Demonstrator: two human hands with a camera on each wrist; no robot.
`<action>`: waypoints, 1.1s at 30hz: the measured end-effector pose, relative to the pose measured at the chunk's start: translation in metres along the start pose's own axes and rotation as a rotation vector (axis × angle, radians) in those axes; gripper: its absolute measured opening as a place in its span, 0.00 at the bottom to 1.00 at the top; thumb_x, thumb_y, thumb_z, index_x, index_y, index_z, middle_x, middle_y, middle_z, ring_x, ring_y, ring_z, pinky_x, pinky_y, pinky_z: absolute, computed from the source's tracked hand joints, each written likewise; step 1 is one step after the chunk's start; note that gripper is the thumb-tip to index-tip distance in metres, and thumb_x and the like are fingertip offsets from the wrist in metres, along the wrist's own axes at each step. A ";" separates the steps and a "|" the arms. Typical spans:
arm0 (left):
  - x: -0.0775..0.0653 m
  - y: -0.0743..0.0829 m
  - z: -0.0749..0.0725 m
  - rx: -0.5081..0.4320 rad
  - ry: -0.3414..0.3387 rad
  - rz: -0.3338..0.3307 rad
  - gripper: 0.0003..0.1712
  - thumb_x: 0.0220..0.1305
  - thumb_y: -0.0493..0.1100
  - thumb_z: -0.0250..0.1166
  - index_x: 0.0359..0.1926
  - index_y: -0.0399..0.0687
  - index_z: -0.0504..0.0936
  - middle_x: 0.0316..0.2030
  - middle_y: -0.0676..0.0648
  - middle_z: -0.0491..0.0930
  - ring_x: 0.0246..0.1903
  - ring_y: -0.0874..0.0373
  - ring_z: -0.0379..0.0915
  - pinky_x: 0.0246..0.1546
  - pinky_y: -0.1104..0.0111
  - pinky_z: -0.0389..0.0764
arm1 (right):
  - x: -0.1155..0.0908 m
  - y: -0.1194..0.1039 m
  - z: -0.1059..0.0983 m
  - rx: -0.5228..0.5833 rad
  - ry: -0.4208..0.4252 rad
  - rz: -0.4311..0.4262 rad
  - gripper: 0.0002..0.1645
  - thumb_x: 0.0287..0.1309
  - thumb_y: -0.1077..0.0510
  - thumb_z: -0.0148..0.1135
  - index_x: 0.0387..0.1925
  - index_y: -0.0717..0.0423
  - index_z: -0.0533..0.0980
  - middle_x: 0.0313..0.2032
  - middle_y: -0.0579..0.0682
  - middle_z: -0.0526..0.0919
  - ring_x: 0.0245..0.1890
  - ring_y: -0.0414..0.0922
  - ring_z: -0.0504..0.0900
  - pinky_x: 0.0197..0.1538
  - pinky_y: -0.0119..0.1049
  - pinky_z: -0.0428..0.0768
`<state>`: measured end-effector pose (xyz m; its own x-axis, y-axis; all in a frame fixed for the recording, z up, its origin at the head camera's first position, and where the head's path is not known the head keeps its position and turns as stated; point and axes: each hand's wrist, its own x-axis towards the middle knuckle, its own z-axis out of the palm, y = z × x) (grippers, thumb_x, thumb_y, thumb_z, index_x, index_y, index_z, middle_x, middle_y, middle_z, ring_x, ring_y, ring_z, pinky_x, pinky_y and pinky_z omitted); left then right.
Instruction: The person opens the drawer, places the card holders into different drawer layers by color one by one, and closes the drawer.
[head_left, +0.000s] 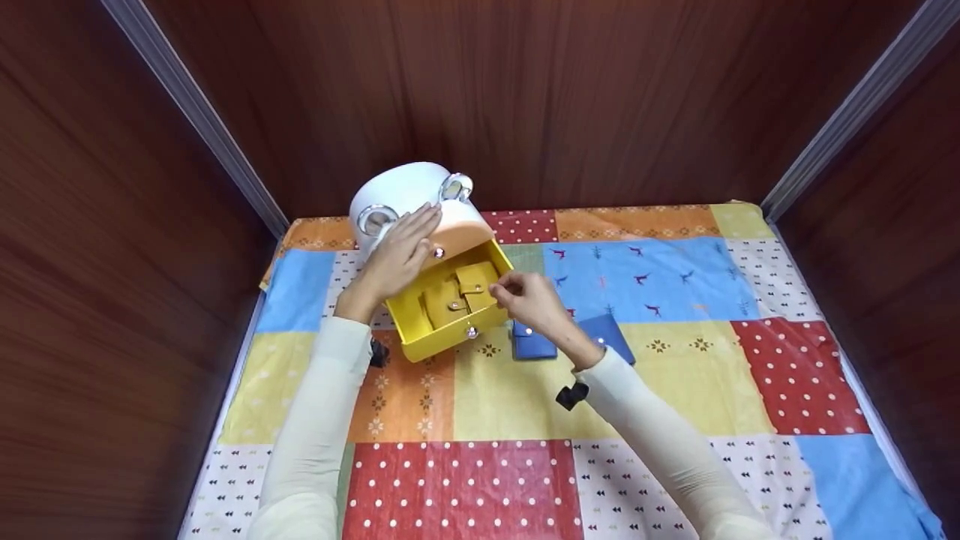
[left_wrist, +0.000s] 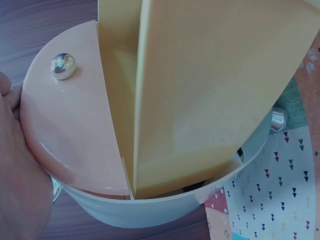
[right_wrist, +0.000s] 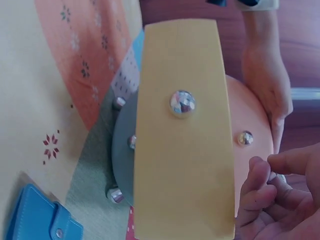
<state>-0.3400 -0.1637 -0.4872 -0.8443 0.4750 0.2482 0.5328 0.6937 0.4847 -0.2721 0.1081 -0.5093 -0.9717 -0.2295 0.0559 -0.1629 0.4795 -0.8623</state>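
A white round drawer box [head_left: 401, 187] stands at the back, its peach upper drawer front [left_wrist: 75, 115] closed. Its yellow drawer [head_left: 435, 349] is pulled out, with snap-strap yellow wallets [head_left: 441, 301] lying inside. My left hand [head_left: 394, 259] rests on the front of the box's upper part, fingers straight, beside the peach front. Over the yellow drawer's right side is my right hand [head_left: 532, 300], close to the wallets. Its fingers are curled, thumb and fingertips together, with nothing visible between them in the right wrist view. That view also shows the drawer's silver knob [right_wrist: 182, 104].
Two blue wallets [head_left: 534, 343] lie on the patchwork cloth, right of the drawer, partly hidden by my right arm. Silver rings [head_left: 455, 187] stick up from the box. Brown wood-look panels [head_left: 600, 105] stand behind and at both sides.
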 end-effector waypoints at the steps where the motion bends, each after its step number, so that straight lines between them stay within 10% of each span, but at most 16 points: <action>1: 0.000 0.000 -0.001 0.001 0.000 0.001 0.32 0.86 0.47 0.42 0.85 0.51 0.55 0.86 0.51 0.51 0.86 0.51 0.43 0.88 0.54 0.39 | -0.002 0.001 0.001 0.000 -0.009 -0.005 0.12 0.74 0.56 0.65 0.41 0.62 0.86 0.29 0.53 0.88 0.23 0.39 0.80 0.25 0.27 0.79; 33: 0.000 0.000 0.000 -0.003 -0.003 -0.001 0.32 0.86 0.48 0.42 0.85 0.52 0.55 0.86 0.52 0.51 0.86 0.52 0.42 0.88 0.55 0.39 | -0.028 0.050 0.057 0.092 -0.137 0.062 0.23 0.77 0.43 0.60 0.41 0.60 0.85 0.27 0.57 0.88 0.17 0.41 0.78 0.21 0.27 0.74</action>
<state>-0.3397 -0.1639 -0.4874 -0.8444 0.4765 0.2450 0.5321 0.6922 0.4877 -0.2432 0.0904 -0.5830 -0.9461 -0.3177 -0.0628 -0.0805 0.4184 -0.9047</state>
